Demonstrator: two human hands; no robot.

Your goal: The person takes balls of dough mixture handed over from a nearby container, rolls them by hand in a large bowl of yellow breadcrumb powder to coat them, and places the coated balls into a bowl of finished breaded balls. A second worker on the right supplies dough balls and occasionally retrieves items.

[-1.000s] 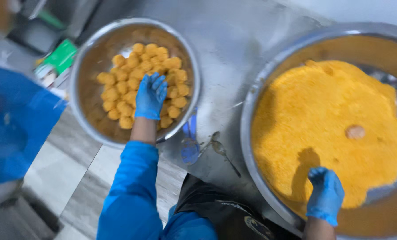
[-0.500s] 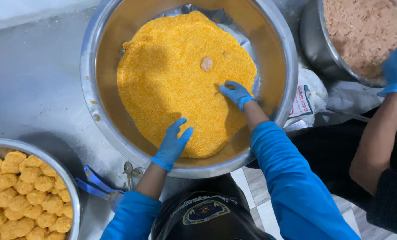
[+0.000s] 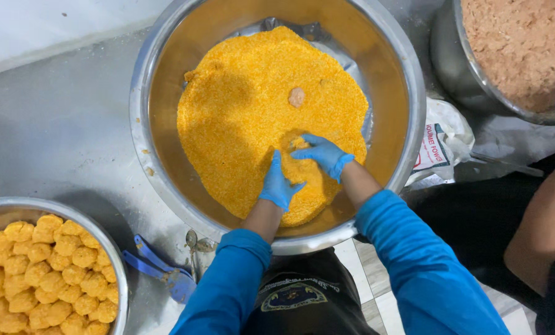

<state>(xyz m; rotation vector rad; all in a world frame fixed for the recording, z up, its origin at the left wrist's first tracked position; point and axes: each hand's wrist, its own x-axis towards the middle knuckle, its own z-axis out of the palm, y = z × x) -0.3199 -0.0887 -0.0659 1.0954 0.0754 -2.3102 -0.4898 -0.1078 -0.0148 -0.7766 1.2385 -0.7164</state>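
Orange breadcrumbs (image 3: 246, 118) fill the big steel bowl (image 3: 166, 68), a pale uncoated piece (image 3: 297, 97) lying on top, well apart from both hands. A bowl of coated nuggets (image 3: 48, 273) sits at lower left, a bowl of minced mixture (image 3: 519, 43) at upper right. Left hand (image 3: 278, 184) and right hand (image 3: 321, 154), blue-gloved, press loosely cupped into the crumbs; what they enclose cannot be told.

Blue disposable gloves on left hand (image 3: 279, 184) and right hand (image 3: 321, 154); bright blue long sleeves pushed up short of wrists; dark apron with round crest badge, near edge.
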